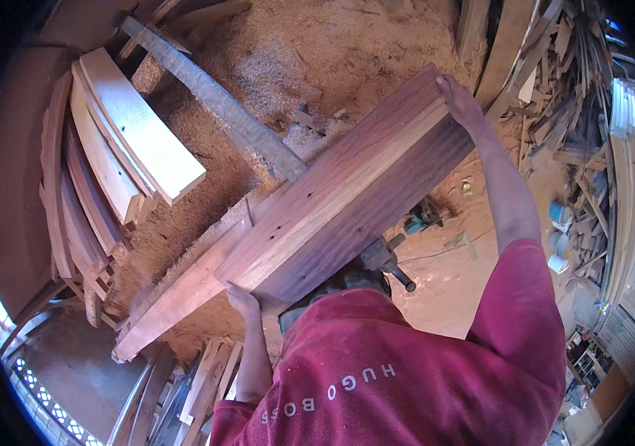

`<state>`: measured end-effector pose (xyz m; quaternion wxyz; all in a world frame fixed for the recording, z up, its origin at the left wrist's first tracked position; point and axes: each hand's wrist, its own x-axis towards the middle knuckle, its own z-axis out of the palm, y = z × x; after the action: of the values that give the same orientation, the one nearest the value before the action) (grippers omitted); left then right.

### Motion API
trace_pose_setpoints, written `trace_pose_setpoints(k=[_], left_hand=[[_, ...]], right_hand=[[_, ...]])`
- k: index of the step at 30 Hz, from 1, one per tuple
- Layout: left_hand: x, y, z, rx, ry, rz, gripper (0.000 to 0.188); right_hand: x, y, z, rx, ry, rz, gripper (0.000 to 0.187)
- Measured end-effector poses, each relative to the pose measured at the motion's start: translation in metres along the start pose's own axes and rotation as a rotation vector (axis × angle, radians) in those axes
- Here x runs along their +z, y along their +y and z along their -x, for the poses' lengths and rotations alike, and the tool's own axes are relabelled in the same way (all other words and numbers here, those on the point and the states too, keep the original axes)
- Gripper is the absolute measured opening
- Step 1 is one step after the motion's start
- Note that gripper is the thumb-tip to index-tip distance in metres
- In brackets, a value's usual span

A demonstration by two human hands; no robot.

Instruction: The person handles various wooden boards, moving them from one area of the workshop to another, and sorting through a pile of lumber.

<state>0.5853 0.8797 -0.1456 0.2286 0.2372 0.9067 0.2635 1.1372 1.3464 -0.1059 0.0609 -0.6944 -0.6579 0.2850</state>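
Note:
A thick, wide wooden board [347,186], reddish brown with a pale streak and a darker side, lies slantwise in front of me. My right hand [457,98] grips its far right end, fingertips over the top edge. At the near left end, my left hand [243,299] holds the lower corner, mostly from beneath. Under the board's left part runs a long, smooth, flat machine table [176,297], with a small upright metal piece [249,212] close to the board's edge. Some of my left fingers are hidden by the board.
A long metal bar [213,104] reaches from the board toward the upper left. Stacked planks [135,126] stand at left, over sawdust [287,44]. Below the board is a dark machine part with a handle [384,260]. Offcuts [555,126] and buckets [559,215] lie at right.

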Motion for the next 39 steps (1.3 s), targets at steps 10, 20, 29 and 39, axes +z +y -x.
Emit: trace_pose_setpoints(k=[10,20,29,39], left_hand=[[0.003,-0.005,0.006,0.005,0.062,0.053,0.069],[-0.001,-0.003,0.01,0.035,0.076,0.011,0.066],[-0.008,-0.01,0.009,-0.086,-0.012,0.188,0.064],[0.005,0.008,-0.005,-0.649,0.166,0.217,0.096]], right_hand=[[0.018,0.014,-0.016,-0.108,0.127,0.043,0.065],[0.02,-0.015,-0.01,0.03,0.277,0.021,0.093],[0.015,0.012,-0.022,0.124,0.03,0.073,0.079],[0.013,-0.008,-0.005,0.174,0.106,0.13,0.073]])
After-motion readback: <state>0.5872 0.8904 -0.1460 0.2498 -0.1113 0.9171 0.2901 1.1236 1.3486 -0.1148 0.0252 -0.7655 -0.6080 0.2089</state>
